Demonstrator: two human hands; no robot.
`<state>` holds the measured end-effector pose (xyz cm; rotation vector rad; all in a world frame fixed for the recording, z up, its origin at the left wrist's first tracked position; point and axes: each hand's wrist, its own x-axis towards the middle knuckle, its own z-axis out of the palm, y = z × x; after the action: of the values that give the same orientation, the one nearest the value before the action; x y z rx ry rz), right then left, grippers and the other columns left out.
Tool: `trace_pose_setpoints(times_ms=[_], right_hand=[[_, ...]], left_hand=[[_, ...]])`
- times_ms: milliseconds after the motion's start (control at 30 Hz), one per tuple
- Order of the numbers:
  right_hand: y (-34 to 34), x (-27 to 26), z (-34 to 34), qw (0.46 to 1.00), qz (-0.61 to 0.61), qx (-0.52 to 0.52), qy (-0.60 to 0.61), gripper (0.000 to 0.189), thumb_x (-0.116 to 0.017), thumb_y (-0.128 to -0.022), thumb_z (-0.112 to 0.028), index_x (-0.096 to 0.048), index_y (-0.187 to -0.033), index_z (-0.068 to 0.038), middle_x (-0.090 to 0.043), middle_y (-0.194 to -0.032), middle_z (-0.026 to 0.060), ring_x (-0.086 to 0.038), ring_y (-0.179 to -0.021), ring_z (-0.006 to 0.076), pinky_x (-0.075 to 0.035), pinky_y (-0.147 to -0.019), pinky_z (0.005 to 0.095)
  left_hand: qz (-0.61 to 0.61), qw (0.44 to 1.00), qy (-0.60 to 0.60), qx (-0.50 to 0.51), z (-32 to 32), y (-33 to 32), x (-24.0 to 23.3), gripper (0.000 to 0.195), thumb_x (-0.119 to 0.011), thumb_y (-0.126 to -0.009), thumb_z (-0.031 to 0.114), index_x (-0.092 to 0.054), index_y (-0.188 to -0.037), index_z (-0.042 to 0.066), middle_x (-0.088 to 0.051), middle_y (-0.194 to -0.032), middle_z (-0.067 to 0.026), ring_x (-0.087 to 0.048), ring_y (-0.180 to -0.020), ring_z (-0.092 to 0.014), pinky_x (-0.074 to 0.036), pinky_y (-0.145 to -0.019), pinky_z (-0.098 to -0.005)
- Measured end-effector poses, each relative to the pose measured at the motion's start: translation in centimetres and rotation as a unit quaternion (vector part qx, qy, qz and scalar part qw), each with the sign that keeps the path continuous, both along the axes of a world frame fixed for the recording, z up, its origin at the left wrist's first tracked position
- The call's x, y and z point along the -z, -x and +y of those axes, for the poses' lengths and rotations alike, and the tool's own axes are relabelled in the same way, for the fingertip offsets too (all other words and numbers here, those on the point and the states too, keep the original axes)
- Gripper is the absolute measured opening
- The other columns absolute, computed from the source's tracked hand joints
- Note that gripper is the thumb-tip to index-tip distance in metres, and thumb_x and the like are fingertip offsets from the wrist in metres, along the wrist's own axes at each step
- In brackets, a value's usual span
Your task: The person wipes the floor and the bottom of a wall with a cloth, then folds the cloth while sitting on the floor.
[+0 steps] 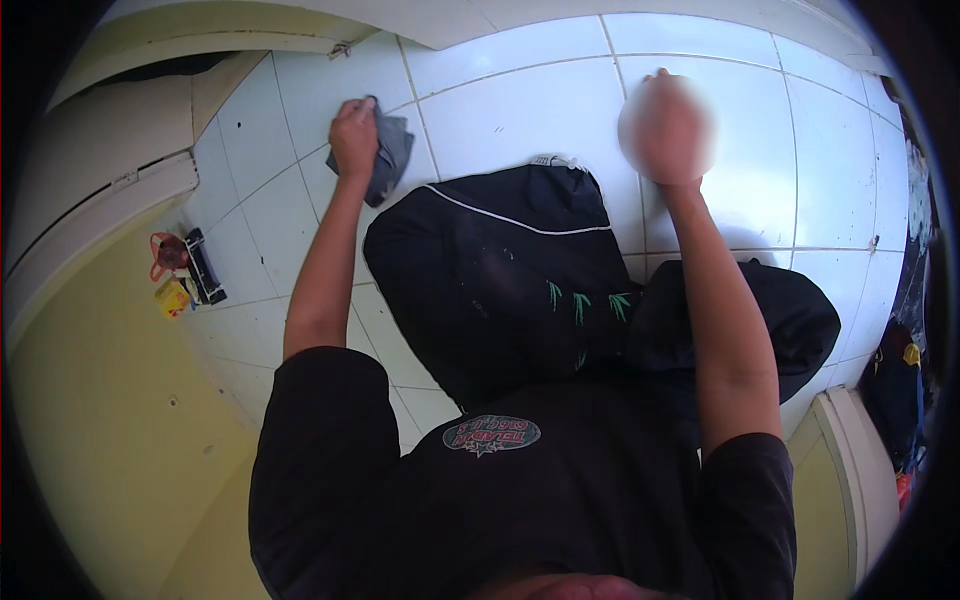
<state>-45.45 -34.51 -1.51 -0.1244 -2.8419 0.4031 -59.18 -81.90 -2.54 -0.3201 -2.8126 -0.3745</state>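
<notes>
My left hand point(355, 139) is closed on a crumpled grey cloth point(391, 154), which lies against the white tiled floor point(517, 105) at the upper left. On the other side, my right hand point(667, 129) is low over the floor tiles or resting on them; a round blur hides most of it, so its fingers and anything under them cannot be made out. Between my arms are my bent legs in black trousers point(495, 277) with a white stripe and green leaf-like marks.
A small black object point(204, 266), a red plastic item point(169, 253) and a yellow packet point(173, 298) are by the left wall. A white door frame point(851, 457) stands at the lower right, with dark fabric point(892, 382) beyond it. Pale walls bound the floor.
</notes>
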Motion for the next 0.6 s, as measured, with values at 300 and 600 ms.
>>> trace_pose_setpoints(times_ms=[300,600], right_hand=[[0.3,-0.1,0.0,1.0,-0.003,0.001,-0.012,0.054,-0.06,-0.095,-0.035,-0.055,-0.143,-0.012,-0.048,-0.154,0.0088,-0.043,-0.144,0.025,-0.029,-0.119,0.0491],[0.3,-0.7,-0.3,1.0,-0.012,-0.002,-0.004,0.055,-0.06,-0.094,-0.035,-0.054,-0.144,-0.013,-0.048,-0.154,0.0091,-0.043,-0.144,0.025,-0.029,-0.119,0.0488]], left_hand=[[0.016,0.998,-0.008,0.054,-0.7,1.2,-0.7,0.014,-0.067,-0.091,0.011,-0.078,-0.099,0.011,-0.073,-0.097,-0.0072,-0.07,-0.082,-0.031,-0.054,-0.077,-0.0406],[0.093,0.992,-0.034,-0.074,-0.5,8.6,0.9,0.014,-0.069,-0.088,0.013,-0.08,-0.097,0.01,-0.074,-0.095,-0.0112,-0.071,-0.084,-0.032,-0.056,-0.077,-0.0406]])
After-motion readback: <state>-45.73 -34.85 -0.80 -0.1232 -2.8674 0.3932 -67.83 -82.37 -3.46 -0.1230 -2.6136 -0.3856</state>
